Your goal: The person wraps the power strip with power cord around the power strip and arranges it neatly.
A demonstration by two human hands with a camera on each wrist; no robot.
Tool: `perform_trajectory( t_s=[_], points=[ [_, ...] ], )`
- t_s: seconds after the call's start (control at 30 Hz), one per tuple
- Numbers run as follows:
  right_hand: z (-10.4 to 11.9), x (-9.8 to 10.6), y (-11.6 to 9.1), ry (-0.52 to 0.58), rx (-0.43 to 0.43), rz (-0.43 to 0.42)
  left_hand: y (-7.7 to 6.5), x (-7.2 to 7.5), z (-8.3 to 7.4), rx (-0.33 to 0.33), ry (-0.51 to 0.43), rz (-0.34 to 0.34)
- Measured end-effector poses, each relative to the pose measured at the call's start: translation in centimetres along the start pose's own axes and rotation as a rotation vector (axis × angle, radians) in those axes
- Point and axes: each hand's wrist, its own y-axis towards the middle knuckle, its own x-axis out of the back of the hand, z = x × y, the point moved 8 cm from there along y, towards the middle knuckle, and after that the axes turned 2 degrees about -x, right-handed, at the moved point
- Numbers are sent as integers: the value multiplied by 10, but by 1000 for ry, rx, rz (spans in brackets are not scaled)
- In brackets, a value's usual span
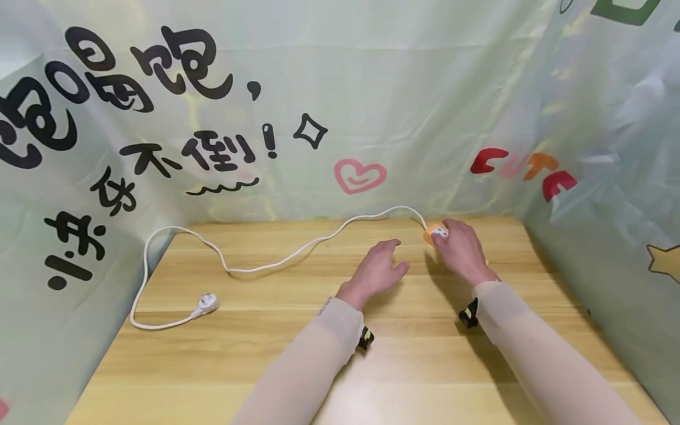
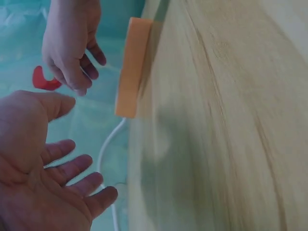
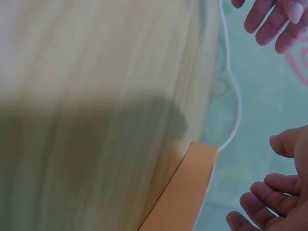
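An orange power strip [image 1: 435, 234] with a white socket face lies near the back right of the table. My right hand [image 1: 463, 251] hovers over it and hides most of it in the head view. In the right wrist view, a gap shows between the loosely bent fingers [image 3: 262, 204] and the strip's orange side [image 3: 185, 192]. To the left, my left hand [image 1: 374, 273] is held above the wood, fingers spread and holding nothing. A white cord [image 1: 260, 268] leaves the strip and winds leftward to a white plug [image 1: 208, 303].
The wooden table [image 1: 255, 348] is bounded by a pale green printed curtain [image 1: 297, 77] at the back and both sides. The cord loops against the left edge. A dark wrist camera [image 1: 470, 313] hangs under the right sleeve.
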Motion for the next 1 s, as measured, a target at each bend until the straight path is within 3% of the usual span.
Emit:
perform_trajectory(
  t_s=[0.2, 0.53, 1.0],
  points=[
    [-16, -13, 17, -62, -56, 58, 9, -10, 2, -7, -22, 25],
    [-24, -27, 22, -179, -160, 140, 23, -23, 6, -6, -14, 36],
    [-28, -38, 16, -131, -226, 196, 19, -31, 14, 32, 2, 63]
  ],
)
